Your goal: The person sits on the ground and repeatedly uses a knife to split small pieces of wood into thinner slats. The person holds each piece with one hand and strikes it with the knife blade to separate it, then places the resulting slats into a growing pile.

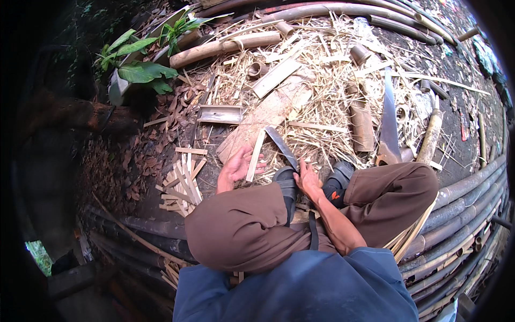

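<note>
My left hand (234, 167) is turned palm up, its fingers curled loosely around a pale split bamboo slat (256, 155) that tilts upward. In my right hand (308, 181) is the handle of a knife with a long, dark, broad blade (281, 146). The blade points up and to the left, its tip close to the slat's top end. A long wooden board (268, 115) lies on the ground beyond both hands. Left of my left hand is a loose pile of cut bamboo slats (185, 185).
A handsaw (388, 126) stands at the right beside brown bamboo sections (361, 127). Bamboo shavings (322, 115) cover the ground ahead. Long bamboo poles (461, 209) lie at the right, and a leafy plant (140, 70) grows at the far left. A short split bamboo trough (220, 114) lies beside the board.
</note>
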A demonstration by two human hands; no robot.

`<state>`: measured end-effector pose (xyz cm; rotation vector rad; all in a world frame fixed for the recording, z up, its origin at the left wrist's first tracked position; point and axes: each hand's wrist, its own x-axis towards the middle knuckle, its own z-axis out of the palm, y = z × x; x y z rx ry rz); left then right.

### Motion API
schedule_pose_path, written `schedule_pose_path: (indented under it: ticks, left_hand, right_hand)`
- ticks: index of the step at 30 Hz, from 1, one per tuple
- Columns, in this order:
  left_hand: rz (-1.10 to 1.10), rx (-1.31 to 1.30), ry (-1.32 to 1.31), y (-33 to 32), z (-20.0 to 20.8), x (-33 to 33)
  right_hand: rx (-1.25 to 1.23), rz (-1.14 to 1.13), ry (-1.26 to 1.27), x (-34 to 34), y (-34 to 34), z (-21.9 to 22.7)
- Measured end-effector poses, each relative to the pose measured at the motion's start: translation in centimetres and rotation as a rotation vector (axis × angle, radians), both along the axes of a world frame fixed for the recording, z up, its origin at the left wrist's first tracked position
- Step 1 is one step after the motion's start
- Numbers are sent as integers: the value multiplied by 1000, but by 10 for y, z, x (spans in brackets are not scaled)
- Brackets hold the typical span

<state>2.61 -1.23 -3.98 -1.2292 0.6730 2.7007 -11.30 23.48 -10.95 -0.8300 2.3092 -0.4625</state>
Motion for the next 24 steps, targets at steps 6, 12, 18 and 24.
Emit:
schedule_pose_path:
  ticks: [6,12,18,24]
  left_hand:
    - [391,-300,-69,10,34,54]
    - [596,-895,-189,20,12,47]
    - [526,-1148,-332,26,35,-7]
    - [479,-1379,-330,28,35,-24]
  right_hand:
    - [-62,-91,-128,0,10,4]
    - [-271,-215,-78,0,-2,31]
    - [-330,84,-213,8,-31,70]
    - [-359,14,-252,15,-45,69]
